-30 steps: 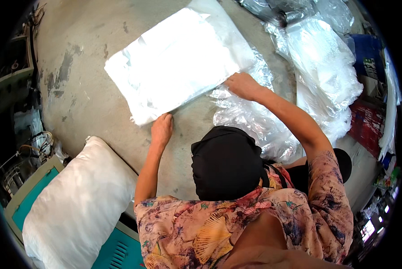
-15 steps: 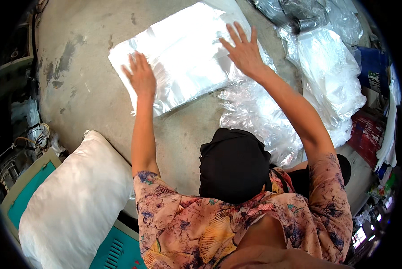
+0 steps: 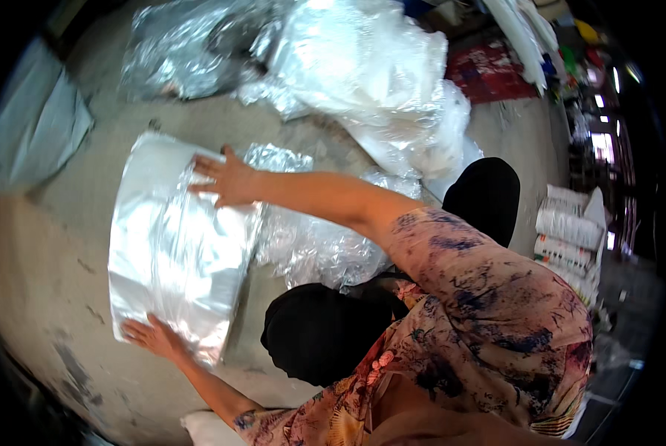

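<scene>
A neat stack of shiny clear plastic sheets or bags (image 3: 173, 238) lies flat on the concrete floor (image 3: 58, 297). My left hand (image 3: 153, 337) rests flat on the end of the stack lower in the picture, fingers spread. Near the opposite end, my right hand (image 3: 229, 178) presses on the top with its fingers apart. Neither hand grips anything. Crumpled clear plastic film (image 3: 318, 245) lies against the stack's right side, partly behind my right forearm.
A large heap of loose clear plastic (image 3: 355, 67) spreads across the top. A grey sheet (image 3: 36, 119) stands at the upper left. My black-covered knee (image 3: 310, 334) is right of the stack. White printed sacks (image 3: 570, 230) lie far right, and a white bulky bag (image 3: 214, 427) shows at the bottom.
The view has turned to the right, so the stack now stands lengthwise at the left and the plastic heap is at the top. Both hands stay spread on the stack.
</scene>
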`<state>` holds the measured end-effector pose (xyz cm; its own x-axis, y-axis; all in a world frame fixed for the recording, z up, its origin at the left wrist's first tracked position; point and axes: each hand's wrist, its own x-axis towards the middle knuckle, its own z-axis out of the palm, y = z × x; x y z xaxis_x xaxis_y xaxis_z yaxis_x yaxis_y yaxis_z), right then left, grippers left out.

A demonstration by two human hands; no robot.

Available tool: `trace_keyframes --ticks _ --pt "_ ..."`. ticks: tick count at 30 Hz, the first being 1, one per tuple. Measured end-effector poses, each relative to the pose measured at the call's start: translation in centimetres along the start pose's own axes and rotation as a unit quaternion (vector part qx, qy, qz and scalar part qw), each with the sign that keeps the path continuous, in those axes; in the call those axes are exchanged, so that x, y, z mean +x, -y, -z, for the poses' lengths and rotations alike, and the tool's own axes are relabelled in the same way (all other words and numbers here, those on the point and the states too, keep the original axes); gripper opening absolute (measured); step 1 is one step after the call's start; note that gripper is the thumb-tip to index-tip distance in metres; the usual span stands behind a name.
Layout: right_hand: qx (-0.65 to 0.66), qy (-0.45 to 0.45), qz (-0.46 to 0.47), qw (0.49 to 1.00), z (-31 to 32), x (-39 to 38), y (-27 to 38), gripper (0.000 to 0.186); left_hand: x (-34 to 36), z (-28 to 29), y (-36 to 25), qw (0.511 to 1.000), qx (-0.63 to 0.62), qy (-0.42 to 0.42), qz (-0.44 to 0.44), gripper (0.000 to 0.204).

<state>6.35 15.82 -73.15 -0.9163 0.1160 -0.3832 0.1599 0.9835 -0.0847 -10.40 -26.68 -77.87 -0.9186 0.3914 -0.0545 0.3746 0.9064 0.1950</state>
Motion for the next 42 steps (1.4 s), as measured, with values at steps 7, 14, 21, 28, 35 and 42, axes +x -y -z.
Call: trace_keyframes --ticks 7,14,21,28,35,42 --pt "0.057 -0.141 0.122 0.981 3.4 -5.6 -3.6 0.061 1.1 -3.7 4.9 0.995 0.1 -0.007 -0.028 0.08" --pt "-0.131 0.147 -0.304 0.932 7.3 -22.1 -23.8 0.11 5.7 5.5 -2.8 0.976 0.165 0.126 0.059 0.068" --pt "-0.181 0.204 -0.172 0.947 10.6 -28.8 -24.0 0.094 3.8 9.1 -13.9 0.976 0.064 0.021 -0.208 0.049" --pt "-0.217 0.045 -0.175 0.959 8.6 -34.3 -27.0 0.05 2.4 12.7 -21.9 0.935 -0.115 0.082 -0.326 0.041" --pt "-0.121 0.039 -0.185 0.975 11.9 -38.9 -29.7 0.034 0.7 18.1 -29.5 0.91 -0.204 0.246 -0.265 0.036" --pt "0.01 0.077 -0.173 0.982 15.5 -40.7 -22.3 0.036 -1.0 20.5 -39.3 0.84 -0.209 0.325 -0.381 0.036"
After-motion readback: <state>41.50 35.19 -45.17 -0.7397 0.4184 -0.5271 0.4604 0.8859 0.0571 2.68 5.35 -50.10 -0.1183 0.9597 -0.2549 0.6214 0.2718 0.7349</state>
